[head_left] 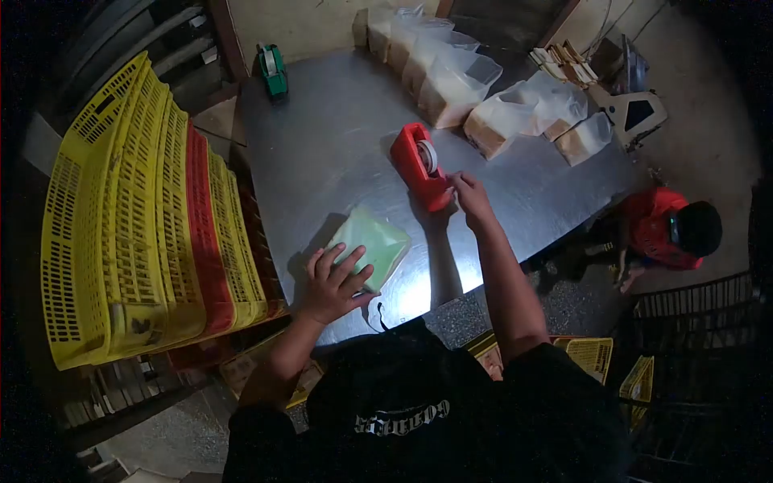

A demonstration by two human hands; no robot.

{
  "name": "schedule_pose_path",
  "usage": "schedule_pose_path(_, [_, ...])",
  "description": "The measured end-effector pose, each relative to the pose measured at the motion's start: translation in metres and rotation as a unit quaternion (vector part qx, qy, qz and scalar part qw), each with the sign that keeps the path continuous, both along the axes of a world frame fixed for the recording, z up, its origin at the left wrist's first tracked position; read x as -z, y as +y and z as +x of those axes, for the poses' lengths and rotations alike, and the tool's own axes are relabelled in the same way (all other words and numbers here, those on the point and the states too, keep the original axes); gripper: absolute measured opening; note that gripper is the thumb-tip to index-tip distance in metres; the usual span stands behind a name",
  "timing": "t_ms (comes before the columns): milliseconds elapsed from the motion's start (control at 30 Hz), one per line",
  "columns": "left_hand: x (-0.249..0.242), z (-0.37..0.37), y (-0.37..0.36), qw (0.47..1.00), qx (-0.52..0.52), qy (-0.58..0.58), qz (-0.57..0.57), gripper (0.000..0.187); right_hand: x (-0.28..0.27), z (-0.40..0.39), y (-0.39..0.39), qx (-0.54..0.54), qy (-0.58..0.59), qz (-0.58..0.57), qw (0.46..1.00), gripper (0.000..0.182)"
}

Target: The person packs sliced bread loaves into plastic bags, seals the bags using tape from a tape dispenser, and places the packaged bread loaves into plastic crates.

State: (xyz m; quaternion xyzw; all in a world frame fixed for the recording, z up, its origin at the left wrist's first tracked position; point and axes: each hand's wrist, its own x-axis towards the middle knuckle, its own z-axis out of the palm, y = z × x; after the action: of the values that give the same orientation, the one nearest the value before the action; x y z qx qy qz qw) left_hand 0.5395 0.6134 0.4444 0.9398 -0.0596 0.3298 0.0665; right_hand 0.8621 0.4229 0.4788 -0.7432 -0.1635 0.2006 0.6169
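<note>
Your left hand (pixel 332 283) is spread on the green pack (pixel 377 235), probably light, squishy; cup its sides. Right hand (pixel 471 198) curls by the red dispenser (pixel 412 165), can't tell its grip.

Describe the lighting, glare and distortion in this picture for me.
In the head view, bright glare whitens the metal table beside the green package; in the head view, a dark shadow streaks below the red tape dispenser; also in the head view, corners fall to black and wide-angle distortion seems to bow the stacked crates.
</note>
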Motion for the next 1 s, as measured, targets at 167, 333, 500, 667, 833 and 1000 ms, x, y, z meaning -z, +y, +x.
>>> schedule_pose_path(167, [-0.002,-0.005,-0.014,0.998,-0.026,0.015,-0.047,0.106,0.055,-0.021,-0.03,0.149,-0.237,-0.331,0.901,0.035])
schedule_pose_path(333, [0.024,-0.004,-0.025,0.989,-0.054,-0.112,-0.083,0.116,-0.085,-0.128,0.022,-0.123,0.02,-0.112,0.986,0.03])
schedule_pose_path(500, [0.019,-0.004,-0.045,0.98,-0.102,-0.119,-0.125,0.119,-0.09,-0.164,0.067,-0.295,-0.207,-0.355,0.863,0.049])
schedule_pose_path(667, [0.0,-0.011,-0.057,0.974,-0.158,-0.086,-0.138,0.117,-0.091,-0.16,0.03,-0.158,-0.292,-0.464,0.821,0.068])
schedule_pose_path(833, [-0.013,-0.006,-0.045,0.814,-0.152,-0.086,-0.555,0.114,-0.033,-0.14,-0.001,-0.168,0.237,-0.147,0.945,0.106])
schedule_pose_path(1000, [-0.087,-0.069,-0.09,0.804,-0.046,-0.022,-0.593,0.103,-0.018,-0.168,-0.014,-0.226,0.4,0.022,0.888,0.098])
